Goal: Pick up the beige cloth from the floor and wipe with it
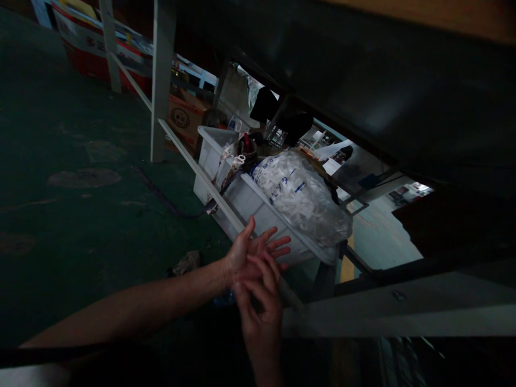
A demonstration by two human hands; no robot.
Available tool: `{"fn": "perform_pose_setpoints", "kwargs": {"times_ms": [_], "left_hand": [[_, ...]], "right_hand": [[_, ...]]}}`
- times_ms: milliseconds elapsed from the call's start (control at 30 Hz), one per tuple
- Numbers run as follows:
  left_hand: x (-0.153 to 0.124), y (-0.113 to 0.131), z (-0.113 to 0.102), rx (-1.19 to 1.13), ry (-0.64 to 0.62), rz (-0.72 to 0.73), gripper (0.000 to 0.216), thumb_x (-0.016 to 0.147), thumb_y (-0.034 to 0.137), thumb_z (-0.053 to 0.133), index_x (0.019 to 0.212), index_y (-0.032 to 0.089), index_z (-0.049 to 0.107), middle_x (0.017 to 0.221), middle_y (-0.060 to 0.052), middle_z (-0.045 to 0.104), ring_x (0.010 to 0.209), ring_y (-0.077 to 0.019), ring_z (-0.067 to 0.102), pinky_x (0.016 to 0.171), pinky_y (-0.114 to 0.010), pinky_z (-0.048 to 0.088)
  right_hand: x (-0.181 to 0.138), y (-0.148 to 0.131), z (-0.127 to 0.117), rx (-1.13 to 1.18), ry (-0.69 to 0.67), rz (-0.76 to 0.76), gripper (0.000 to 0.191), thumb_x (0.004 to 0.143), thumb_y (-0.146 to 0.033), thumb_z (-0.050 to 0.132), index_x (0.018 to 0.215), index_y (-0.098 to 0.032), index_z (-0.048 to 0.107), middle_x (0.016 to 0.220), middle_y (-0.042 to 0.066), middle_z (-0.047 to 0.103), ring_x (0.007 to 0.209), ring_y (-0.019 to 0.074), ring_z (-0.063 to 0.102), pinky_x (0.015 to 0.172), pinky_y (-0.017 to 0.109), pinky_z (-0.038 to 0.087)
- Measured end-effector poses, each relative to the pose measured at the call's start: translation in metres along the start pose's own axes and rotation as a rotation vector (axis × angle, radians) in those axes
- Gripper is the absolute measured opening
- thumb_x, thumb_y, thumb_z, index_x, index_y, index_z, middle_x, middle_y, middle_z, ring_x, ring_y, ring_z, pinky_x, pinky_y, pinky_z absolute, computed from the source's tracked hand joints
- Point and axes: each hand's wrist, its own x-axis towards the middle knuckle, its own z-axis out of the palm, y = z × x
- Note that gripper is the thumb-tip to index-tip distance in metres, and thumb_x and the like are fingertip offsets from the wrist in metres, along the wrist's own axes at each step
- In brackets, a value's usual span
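Dim rm, green floor (72, 161); both hands' fingers spread, empty, touching, nr white crate (250, 204) w/ bag (302, 199).

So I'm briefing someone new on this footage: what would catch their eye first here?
Probably the bulging clear plastic bag of small white parts, piled in the white plastic crate under the dark workbench at centre. Just below it, the left hand and right hand meet with fingers overlapping, empty as far as shows, in front of the crate. Upper left, a red and white carton sits on the green floor.
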Motion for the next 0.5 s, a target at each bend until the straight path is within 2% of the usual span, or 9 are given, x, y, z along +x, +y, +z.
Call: {"fn": "perform_pose_setpoints", "kwargs": {"times_ms": [100,167,233,267,300,400,500], "left_hand": [[0.003,0.013,-0.008,0.111,0.056,0.111,0.054,0.081,0.057,0.042,0.117,0.017,0.043,0.114,-0.013,0.056,0.106,-0.0248,0.052,0.086,-0.041,0.04],[0.007,0.021,-0.02,0.285,0.192,0.25,0.035,0.083,0.04,0.047,0.107,0.014,0.051,0.099,-0.011,0.063,0.097,-0.0206,0.058,0.084,-0.034,0.043],[0.013,0.027,-0.041,0.478,0.38,0.394,0.023,0.079,0.025,0.05,0.098,0.013,0.056,0.081,-0.007,0.066,0.084,-0.0159,0.062,0.081,-0.028,0.044],[0.015,0.029,-0.053,0.544,0.453,0.437,0.021,0.077,0.021,0.051,0.096,0.014,0.056,0.076,-0.005,0.065,0.08,-0.0145,0.062,0.08,-0.026,0.045],[0.017,0.03,-0.067,0.59,0.501,0.459,0.02,0.075,0.02,0.051,0.093,0.015,0.056,0.074,-0.003,0.065,0.078,-0.0137,0.062,0.08,-0.026,0.045],[0.017,0.033,-0.107,0.742,0.551,0.431,0.019,0.067,0.025,0.056,0.085,0.016,0.057,0.073,-0.002,0.064,0.078,-0.0149,0.061,0.08,-0.026,0.044],[0.007,0.036,-0.139,0.971,0.471,0.22,0.035,0.052,0.026,0.068,0.086,0.017,0.06,0.086,-0.004,0.066,0.09,-0.0214,0.06,0.083,-0.032,0.044]], "right_hand": [[-0.009,-0.006,0.0,0.184,-0.064,0.098,0.026,0.083,-0.03,0.046,0.065,-0.021,0.06,0.101,0.005,0.062,0.098,0.0181,0.056,0.078,0.031,0.047],[-0.007,0.009,-0.005,0.243,0.043,0.244,0.023,0.085,-0.032,0.043,0.078,-0.02,0.061,0.085,0.005,0.064,0.081,0.0159,0.061,0.069,0.028,0.049],[0.0,0.039,-0.013,0.127,0.205,0.363,0.026,0.082,-0.037,0.047,0.095,-0.018,0.059,0.088,0.008,0.065,0.08,0.0185,0.062,0.072,0.032,0.049],[0.006,0.056,-0.017,0.012,0.268,0.368,0.033,0.08,-0.038,0.049,0.102,-0.015,0.057,0.096,0.011,0.063,0.087,0.0211,0.06,0.077,0.036,0.048],[0.011,0.074,-0.021,-0.136,0.261,0.334,0.038,0.079,-0.04,0.05,0.105,-0.013,0.056,0.106,0.015,0.06,0.097,0.0243,0.056,0.084,0.04,0.044],[0.024,0.116,-0.025,-0.441,0.036,0.206,0.043,0.081,-0.039,0.047,0.115,-0.012,0.053,0.123,0.018,0.049,0.116,0.029,0.041,0.095,0.046,0.034],[0.027,0.136,-0.017,-0.543,-0.125,0.152,0.037,0.085,-0.035,0.042,0.113,-0.015,0.056,0.121,0.015,0.052,0.112,0.0293,0.043,0.091,0.048,0.036]]}}
